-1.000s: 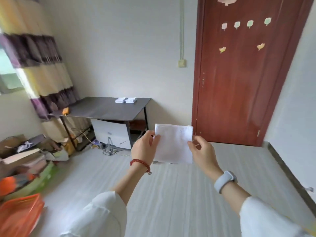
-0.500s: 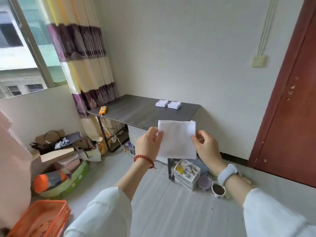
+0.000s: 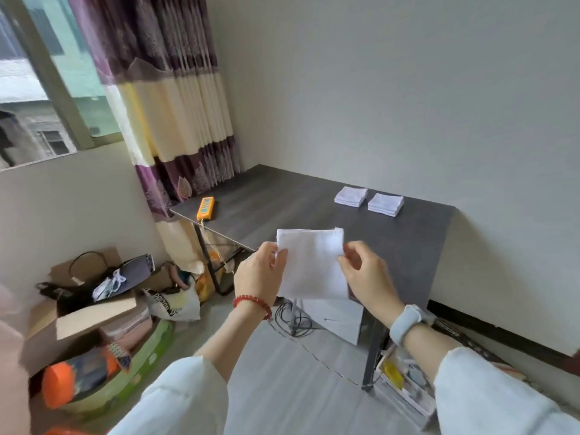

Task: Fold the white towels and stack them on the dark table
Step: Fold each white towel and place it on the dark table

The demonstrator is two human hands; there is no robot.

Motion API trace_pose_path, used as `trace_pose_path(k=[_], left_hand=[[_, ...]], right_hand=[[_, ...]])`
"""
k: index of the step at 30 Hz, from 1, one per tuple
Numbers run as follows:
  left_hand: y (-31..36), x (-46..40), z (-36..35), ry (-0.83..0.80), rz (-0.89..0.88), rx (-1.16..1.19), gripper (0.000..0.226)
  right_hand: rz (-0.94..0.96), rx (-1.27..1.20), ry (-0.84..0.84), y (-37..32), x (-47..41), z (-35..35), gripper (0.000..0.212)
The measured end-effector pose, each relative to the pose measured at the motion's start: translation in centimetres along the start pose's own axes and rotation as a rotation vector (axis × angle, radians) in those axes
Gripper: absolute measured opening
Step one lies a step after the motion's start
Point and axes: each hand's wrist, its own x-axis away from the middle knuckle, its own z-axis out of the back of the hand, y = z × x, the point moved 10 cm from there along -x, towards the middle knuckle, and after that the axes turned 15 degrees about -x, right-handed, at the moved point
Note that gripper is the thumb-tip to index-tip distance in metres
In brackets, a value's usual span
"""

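We face the dark table (image 3: 282, 202), which stands against the pale wall with its far end at the striped curtain (image 3: 163, 120). Everything else we place against this table.

The curtain hangs at the table's far left corner, purple and cream in bands, beside a window. On the floor left of the table lie an open cardboard box (image 3: 94, 312), a white bag and an orange-ended bundle on a green mat. Under the table we see a white panel and a tangle of black cable (image 3: 292, 318); by its near leg sits a white tray of small items (image 3: 405, 387).

Held in the air before the table's near edge is the white towel (image 3: 314, 265), a folded square hanging flat and facing us, not touching the tabletop. Our left hand (image 3: 259, 277) pinches its left edge, thumb in front and fingers curled behind the cloth. Our right hand (image 3: 367, 274) pinches the upper right edge between thumb and forefinger, the other fingers loosely bent. Both sleeves are pale; a red bead bracelet (image 3: 252, 304) circles the left wrist and a light blue watch (image 3: 406, 323) the right.

On the table's far part, near the wall, rest two low stacks of folded white towels: the left stack (image 3: 351, 196) and the right stack (image 3: 385, 204), just beside each other, apart. Near the table's left edge lies an orange device (image 3: 205, 208).
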Motion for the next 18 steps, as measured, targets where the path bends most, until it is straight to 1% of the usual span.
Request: trace_pose_path(k=[4, 9, 11, 18], left_hand=[[1.2, -9.2, -7.0, -0.134, -0.037, 0.031, 0.022], [4.5, -17.4, -17.6, -0.306, -0.086, 0.143, 0.020], [6.4, -20.9, -22.2, -0.380, -0.119, 0.169, 0.018], [15.4, -35.3, -37.2, -0.560, -0.237, 0.236, 0.018]], right_hand=[[-0.097, 0.035, 0.056, 5.0, -7.9, -1.2, 0.010], [-0.285, 0.063, 0.140, 13.6, -15.3, 0.9, 0.007], [-0.322, 0.083, 0.184, 16.9, -18.9, 2.1, 0.005], [-0.406, 0.087, 0.333, 28.3, -34.4, 6.8, 0.012]])
